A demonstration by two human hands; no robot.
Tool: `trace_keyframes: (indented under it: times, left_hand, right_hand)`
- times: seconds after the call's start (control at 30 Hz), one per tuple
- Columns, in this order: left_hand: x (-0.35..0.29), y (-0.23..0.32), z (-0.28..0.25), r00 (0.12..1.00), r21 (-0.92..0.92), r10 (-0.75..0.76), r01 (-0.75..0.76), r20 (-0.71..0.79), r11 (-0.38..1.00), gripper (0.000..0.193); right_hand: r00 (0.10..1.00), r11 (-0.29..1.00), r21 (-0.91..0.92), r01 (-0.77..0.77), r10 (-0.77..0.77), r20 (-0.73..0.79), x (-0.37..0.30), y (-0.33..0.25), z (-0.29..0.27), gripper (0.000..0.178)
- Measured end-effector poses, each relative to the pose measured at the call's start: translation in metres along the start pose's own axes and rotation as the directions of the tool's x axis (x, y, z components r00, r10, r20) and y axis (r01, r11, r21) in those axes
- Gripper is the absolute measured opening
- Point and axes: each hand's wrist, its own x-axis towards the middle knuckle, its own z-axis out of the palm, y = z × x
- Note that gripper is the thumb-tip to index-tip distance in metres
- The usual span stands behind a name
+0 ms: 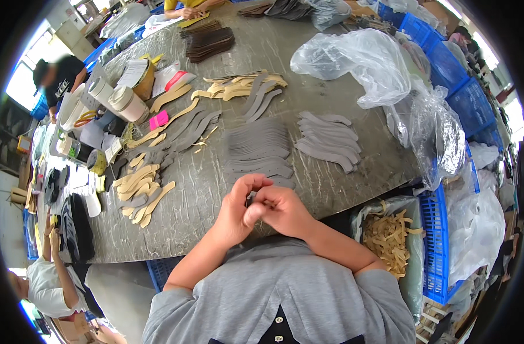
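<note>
Close together above the table's front edge, my left hand (237,207) and my right hand (285,207) meet with bent, pinching fingers. A small dark bit shows between the fingertips; the rest is hidden. Just beyond my hands lies a long stack of grey curved strips (257,143), overlapping like shingles. To its right is a smaller fanned pile of grey wavy strips (328,139). On the left sit a pile of tan and grey curved pieces (140,189) and several longer grey strips (196,129). Tan strips (233,87) with grey ones across them lie farther back.
Dark brown stacked pieces (209,43) lie at the back. Crumpled clear plastic (359,63) covers the right rear. A lined bin of tan scraps (388,238) and a blue crate (435,241) stand at my right. White cups (129,103) stand left. Other people work around the table.
</note>
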Motion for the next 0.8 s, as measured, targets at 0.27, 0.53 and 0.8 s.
trace_keyframes:
  times: [0.27, 0.53, 0.8]
  left_hand:
    - [0.019, 0.023, -0.024, 0.997, 0.304, 0.044, -0.060, 0.057, 0.951, 0.030]
    - [-0.001, 0.006, -0.048, 0.981, 0.341, -0.111, 0.161, -0.161, 0.926, 0.013]
    - [-0.019, -0.014, -0.070, 0.841, 0.288, -0.509, 0.541, -0.183, 0.790, 0.008]
  right_hand:
    - [0.994, 0.968, 0.223, -0.111, 0.103, 0.048, 0.004, -0.005, -0.017, 0.011]
    - [0.870, 0.592, 0.795, 0.133, 0.314, -0.380, 0.002, 0.015, -0.083, 0.010]
    - [0.818, 0.851, 0.523, 0.034, 0.277, -0.504, -0.031, 0.016, -0.117, 0.015]
